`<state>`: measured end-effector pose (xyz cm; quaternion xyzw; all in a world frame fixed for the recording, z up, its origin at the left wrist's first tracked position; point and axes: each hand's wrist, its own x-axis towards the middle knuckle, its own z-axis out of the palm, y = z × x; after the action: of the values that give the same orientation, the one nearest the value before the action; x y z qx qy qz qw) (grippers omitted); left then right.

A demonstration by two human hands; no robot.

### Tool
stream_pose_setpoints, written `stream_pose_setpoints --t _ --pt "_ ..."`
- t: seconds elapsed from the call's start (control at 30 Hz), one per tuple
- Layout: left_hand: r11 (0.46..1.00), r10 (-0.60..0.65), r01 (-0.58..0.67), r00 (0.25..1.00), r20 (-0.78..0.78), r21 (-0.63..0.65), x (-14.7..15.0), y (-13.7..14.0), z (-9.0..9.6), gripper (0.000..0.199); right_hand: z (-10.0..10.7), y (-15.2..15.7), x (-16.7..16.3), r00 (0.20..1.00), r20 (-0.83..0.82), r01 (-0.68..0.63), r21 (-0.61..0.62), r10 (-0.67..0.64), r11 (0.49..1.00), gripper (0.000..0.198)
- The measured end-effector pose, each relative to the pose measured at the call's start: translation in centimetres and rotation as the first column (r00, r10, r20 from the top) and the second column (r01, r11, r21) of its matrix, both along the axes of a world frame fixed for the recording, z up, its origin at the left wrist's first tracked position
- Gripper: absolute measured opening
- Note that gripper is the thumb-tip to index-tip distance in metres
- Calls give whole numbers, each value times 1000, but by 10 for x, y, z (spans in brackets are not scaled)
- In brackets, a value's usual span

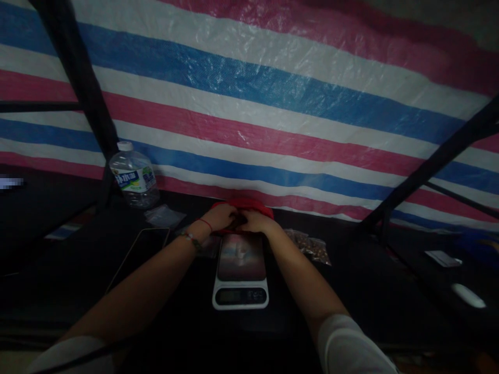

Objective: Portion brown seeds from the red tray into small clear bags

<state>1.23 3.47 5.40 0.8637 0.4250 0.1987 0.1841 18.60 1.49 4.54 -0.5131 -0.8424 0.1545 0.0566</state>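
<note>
The left hand [223, 216] and the right hand [254, 222] bend inward over a red container [245, 203], near the middle of the far edge of the desk [366, 280]. It is at the far end of a white scale [241, 259]; whether it touches this, I cannot tell. The fingertips are hidden in its opening, so I cannot say if they are pinching or spread. The two hands are at opposite sides, perhaps to keep the container steady. The scale lies between the forearms, its display toward the near edge, probably for easy reading. Small filled bags [318, 250] lie toward the far edge, just beside the right forearm, seemingly within reach. Near the far left corner, a clear bottle [135, 179] stands upright beside flat clear bags [163, 215], maybe put there so the arms do not knock it
</note>
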Motion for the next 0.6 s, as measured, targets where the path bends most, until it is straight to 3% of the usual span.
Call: stream_pose_setpoints --t 0.1,0.17,0.23,0.33,0.47,0.6 --pt "998 -51 52 999 -19 45 -12 -16 16 32 -1 10 -8 999 29 -42 -36 43 998 54" --pt "982 -187 186 982 -16 -28 -17 -34 22 34 -3 13 -12 997 33 -70 -71 72 995 44" --pt "942 -329 327 944 -23 -77 -18 -53 21 41 -6 12 -14 998 15 -64 -54 64 997 37" --pt "928 -372 369 925 -80 -44 -13 -72 13 42 -9 7 -12 998 -39 -38 33 39 999 33" --pt "957 -288 288 957 -11 12 -2 -64 6 20 -10 2 -7 996 -72 -46 29 48 999 25" --pt "983 -16 -9 992 129 186 3 -34 -3 17 -11 1 -3 997 -75 -29 74 34 997 28"
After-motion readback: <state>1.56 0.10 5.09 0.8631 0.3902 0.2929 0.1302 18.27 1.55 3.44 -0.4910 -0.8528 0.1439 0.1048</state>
